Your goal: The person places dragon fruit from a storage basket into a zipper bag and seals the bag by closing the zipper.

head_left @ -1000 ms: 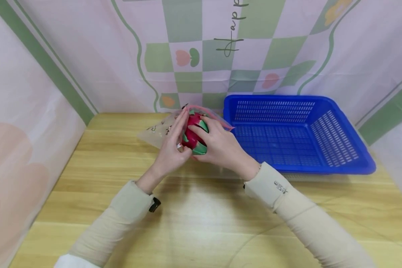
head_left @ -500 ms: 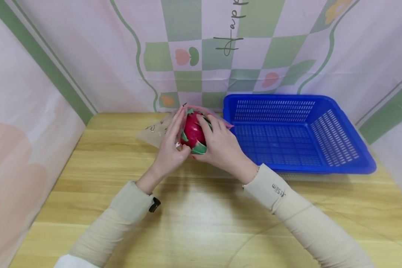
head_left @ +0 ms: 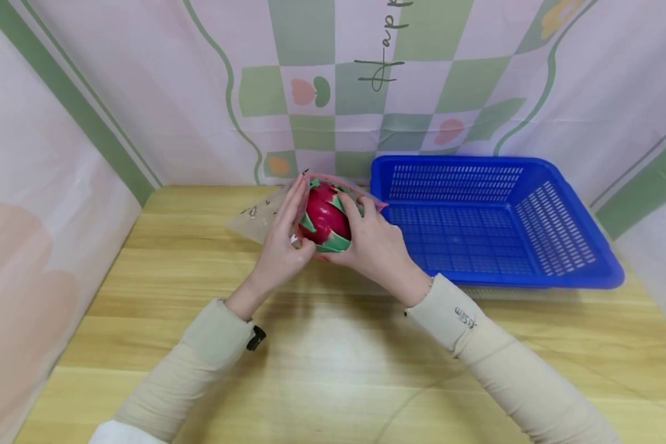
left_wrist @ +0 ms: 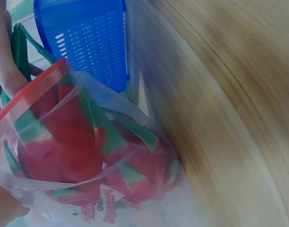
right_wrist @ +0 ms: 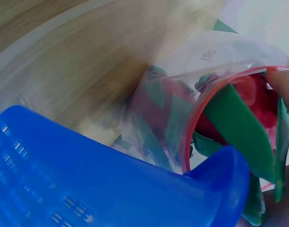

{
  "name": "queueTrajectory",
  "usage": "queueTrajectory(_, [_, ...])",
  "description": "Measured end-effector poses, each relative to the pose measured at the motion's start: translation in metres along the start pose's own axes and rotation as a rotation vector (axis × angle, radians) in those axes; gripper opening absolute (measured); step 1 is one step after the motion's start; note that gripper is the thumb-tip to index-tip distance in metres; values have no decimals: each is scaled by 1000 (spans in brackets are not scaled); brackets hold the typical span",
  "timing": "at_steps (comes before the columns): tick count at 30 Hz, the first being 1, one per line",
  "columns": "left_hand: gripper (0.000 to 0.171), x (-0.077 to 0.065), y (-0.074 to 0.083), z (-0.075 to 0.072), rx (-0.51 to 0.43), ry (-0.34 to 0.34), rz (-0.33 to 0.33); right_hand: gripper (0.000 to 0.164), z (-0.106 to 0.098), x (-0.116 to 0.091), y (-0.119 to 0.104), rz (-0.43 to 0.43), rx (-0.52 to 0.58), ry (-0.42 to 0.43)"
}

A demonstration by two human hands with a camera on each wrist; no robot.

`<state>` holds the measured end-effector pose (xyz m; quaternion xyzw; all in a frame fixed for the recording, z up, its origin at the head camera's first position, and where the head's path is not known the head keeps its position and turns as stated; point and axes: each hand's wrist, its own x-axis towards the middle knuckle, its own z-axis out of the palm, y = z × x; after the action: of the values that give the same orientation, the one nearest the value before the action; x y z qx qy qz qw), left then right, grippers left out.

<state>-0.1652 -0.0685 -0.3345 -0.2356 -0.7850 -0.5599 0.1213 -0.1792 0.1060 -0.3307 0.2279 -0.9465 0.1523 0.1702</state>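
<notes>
A clear plastic zip bag [head_left: 258, 217] with a pink-red zip strip and small printed figures lies across the table's back. My left hand [head_left: 282, 243] holds the left edge of its mouth, fingers extended along the plastic, thumb toward the near side. At the mouth sits a red dragon fruit [head_left: 324, 214] with green scales. My right hand [head_left: 374, 243] grips that fruit from the right, fingers curled over its far side. In the left wrist view, a second dragon fruit [left_wrist: 140, 175] shows through the plastic, deeper in the bag. My left fingertips' hold on the plastic is partly hidden.
A blue plastic basket [head_left: 460, 161] with slotted walls stands right beside the bag's mouth. Bare wood table [head_left: 322, 370] stretches in front of the hands. A patterned curtain [head_left: 361, 132] hangs behind the table, with more cloth at both sides.
My right hand has shifted slightly right, and the dragon fruit has turned and moved right with it, showing more red skin. The left hand and basket stay nearly still.
</notes>
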Motion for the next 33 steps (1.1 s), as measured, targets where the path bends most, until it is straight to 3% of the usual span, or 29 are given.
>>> queueTrajectory(9, [85, 3, 0, -3, 2, 2, -11, 101, -1, 2, 5, -1, 63, -30])
queueTrajectory(17, [85, 4, -2, -4, 16, 0, -19, 104, -1, 4, 9, -44, 163, -132])
queueTrajectory(27, [86, 4, -1, -2, 11, -11, -10, 98, -2, 4, 8, 18, 257, -155])
queueTrajectory(33, [85, 5, -2, -1, 58, -7, 18, 99, -1, 7, 6, 23, 303, -168])
